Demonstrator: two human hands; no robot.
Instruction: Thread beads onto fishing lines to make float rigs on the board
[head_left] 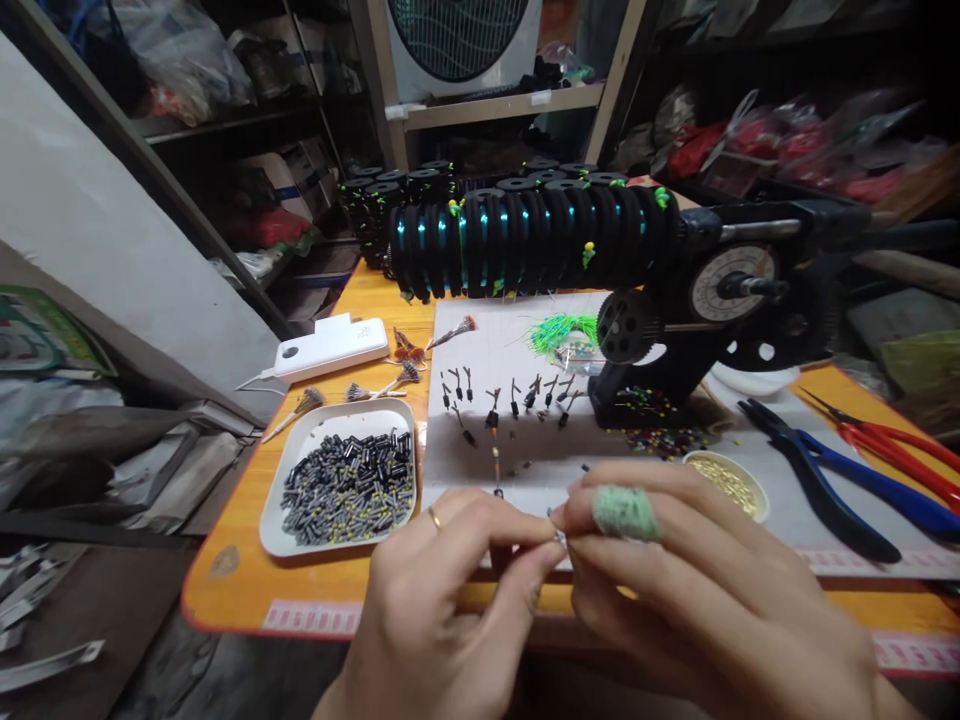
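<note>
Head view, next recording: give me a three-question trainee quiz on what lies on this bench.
1. True or false: the white tray holds small dark tubes.
2. Which tool lies at the table's right, beside the red pliers? A) blue-handled pliers B) a hammer C) a saw
3. Fill in: the right hand wears a ____ wrap on one finger, its fingertips meeting those of the left hand over a tiny part too small to identify.

Key: 1 true; 2 A; 3 green
</note>
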